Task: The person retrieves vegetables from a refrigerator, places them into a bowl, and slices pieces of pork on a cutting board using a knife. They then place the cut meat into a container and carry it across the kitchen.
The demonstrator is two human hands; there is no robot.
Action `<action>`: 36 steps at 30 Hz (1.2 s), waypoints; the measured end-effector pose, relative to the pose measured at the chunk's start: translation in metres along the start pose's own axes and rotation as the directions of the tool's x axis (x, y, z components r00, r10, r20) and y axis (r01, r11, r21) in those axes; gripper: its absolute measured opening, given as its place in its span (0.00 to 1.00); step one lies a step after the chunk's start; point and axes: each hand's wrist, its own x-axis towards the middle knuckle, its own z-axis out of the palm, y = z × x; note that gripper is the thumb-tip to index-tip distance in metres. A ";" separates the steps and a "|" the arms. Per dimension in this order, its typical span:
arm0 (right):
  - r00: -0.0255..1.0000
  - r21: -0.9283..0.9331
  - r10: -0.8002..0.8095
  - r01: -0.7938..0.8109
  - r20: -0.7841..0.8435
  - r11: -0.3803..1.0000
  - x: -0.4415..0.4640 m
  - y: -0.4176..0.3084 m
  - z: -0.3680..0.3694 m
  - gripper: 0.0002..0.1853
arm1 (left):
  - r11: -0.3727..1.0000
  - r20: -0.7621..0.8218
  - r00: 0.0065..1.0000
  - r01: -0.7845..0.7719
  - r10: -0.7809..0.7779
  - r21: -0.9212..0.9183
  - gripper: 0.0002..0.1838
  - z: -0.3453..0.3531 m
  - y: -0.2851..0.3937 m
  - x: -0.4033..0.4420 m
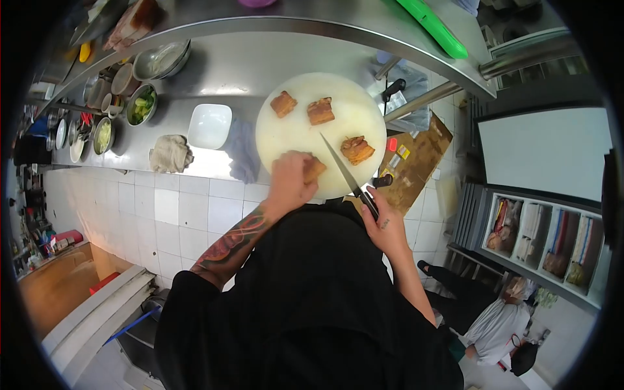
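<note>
On a round white cutting board [299, 140] lie several browned pieces of meat. My left hand [292, 179] is closed on the piece [314, 169] nearest me, at the board's lower left; its fingertips partly cover it. My right hand [385, 221] is wrapped round the black handle of a knife [342, 166], whose blade points up and left across the board. One meat piece [357, 150] sits right of the blade, another [320, 111] near the top middle, and one more [283, 104] at the upper left.
Left of the board are a square white dish [210, 127], a blue-grey cloth [244, 151], a beige cloth [171, 154] and bowls of greens [142, 104]. A metal shelf [260, 25] spans above. Another person [497, 328] is at the lower right.
</note>
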 end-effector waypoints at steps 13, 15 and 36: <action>0.933 -0.213 -0.318 0.349 0.168 0.912 0.013 -0.038 -0.004 0.17 | 0.997 -0.172 0.982 -0.074 0.076 0.021 0.25 -0.036 -0.028 -0.021; 0.929 -0.234 -0.319 0.358 0.191 0.904 0.015 -0.036 -0.004 0.17 | 0.996 -0.153 0.984 -0.091 0.088 -0.011 0.19 -0.034 -0.025 -0.020; 0.892 -0.455 -0.255 0.416 0.374 0.787 0.047 -0.093 -0.005 0.12 | 0.991 -0.150 0.987 -0.082 0.065 -0.109 0.18 -0.028 -0.025 -0.011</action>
